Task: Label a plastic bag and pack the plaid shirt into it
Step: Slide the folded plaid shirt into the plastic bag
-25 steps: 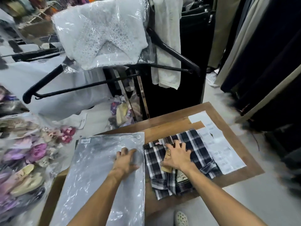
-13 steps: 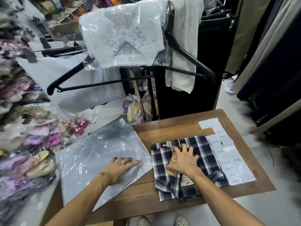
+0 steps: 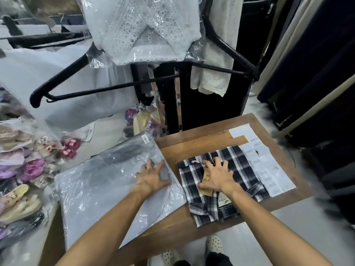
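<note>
A clear plastic bag (image 3: 99, 187) lies flat across the left part of the wooden table (image 3: 194, 146), with a small white barcode label (image 3: 145, 139) at its far corner. My left hand (image 3: 153, 174) presses flat on the bag's right edge, fingers spread. A folded black-and-white plaid shirt (image 3: 238, 169) lies to the right of the bag, a brown hang tag (image 3: 206, 186) on it. My right hand (image 3: 216, 174) rests on the shirt with fingers spread and curled at its collar.
A white sheet of printed labels (image 3: 269, 169) lies on the table right of the shirt. Bagged slippers (image 3: 21, 179) pile up at the left. A black hanger rack (image 3: 107, 87) with a bagged white lace garment (image 3: 142, 29) stands behind the table. Dark clothes hang at right.
The bag has turned and slid left, its labelled corner now pointing away from me, with my left hand moving along its edge. My right hand stays on the shirt.
</note>
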Demonstrator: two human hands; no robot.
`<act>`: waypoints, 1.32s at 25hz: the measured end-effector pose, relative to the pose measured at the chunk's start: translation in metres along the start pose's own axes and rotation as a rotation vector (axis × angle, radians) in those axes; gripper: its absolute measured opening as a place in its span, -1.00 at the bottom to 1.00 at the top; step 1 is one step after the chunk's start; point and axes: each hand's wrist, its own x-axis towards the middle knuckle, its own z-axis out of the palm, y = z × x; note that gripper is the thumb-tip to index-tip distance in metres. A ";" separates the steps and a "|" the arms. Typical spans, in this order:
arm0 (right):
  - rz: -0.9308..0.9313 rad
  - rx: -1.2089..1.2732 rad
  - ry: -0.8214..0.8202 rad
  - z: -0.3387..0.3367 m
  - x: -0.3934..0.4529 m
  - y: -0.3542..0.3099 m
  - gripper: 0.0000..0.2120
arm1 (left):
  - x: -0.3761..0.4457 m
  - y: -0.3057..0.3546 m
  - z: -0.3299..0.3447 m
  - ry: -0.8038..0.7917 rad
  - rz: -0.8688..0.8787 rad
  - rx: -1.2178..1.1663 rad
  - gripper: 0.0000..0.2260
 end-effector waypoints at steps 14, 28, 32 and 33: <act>-0.055 -0.086 -0.057 -0.001 0.003 -0.011 -0.05 | 0.002 0.025 0.008 -0.023 -0.056 -0.337 -0.60; -0.321 -0.243 -0.224 -0.002 0.006 -0.073 -0.49 | -0.026 0.017 0.004 0.069 -0.125 -0.706 -0.85; -0.344 -0.083 -0.328 -0.003 0.013 -0.069 -0.64 | -0.038 0.010 0.003 0.094 -0.072 -0.784 -0.85; -0.352 -0.058 -0.325 -0.004 0.013 -0.068 -0.63 | -0.041 0.009 0.003 0.109 -0.078 -0.796 -0.86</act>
